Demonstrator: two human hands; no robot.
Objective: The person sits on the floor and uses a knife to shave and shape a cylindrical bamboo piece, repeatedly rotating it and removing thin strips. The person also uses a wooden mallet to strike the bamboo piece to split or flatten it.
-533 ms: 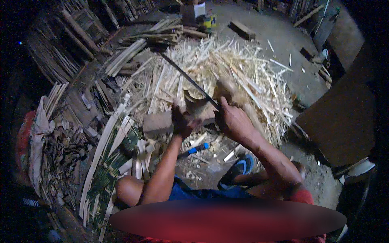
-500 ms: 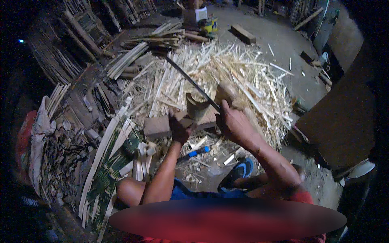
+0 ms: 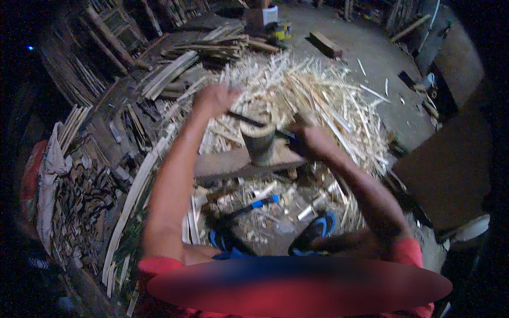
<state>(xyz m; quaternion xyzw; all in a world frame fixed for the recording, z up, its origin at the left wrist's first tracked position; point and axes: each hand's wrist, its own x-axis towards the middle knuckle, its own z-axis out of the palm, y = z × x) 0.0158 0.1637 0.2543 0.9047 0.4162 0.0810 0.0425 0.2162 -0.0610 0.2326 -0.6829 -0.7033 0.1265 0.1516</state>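
Observation:
An upright section of bamboo (image 3: 259, 148), hollow with a pale rim, stands against a wooden block (image 3: 220, 164) in front of me. Across its top lies a long knife (image 3: 246, 120) with a dark, narrow blade. My right hand (image 3: 313, 142) is closed at the knife's near end, right of the bamboo; its handle is hidden. My left hand (image 3: 214, 100), smeared by motion, is closed at the far end of the blade, and covers the tip. Whether the blade has cut into the rim I cannot tell.
Pale shavings and split strips (image 3: 339, 108) heap up beyond the block. A blue-handled tool (image 3: 264, 201) lies on the ground between my feet. Long strips (image 3: 132, 206) and dark scraps (image 3: 87, 185) lie left. A brown panel (image 3: 445, 164) stands right; a wood block (image 3: 325, 44) lies farther off.
My left hand has gone from beside the bamboo on the block up to the blade's far end. The knife has come down from a raised slant to lie across the bamboo's top.

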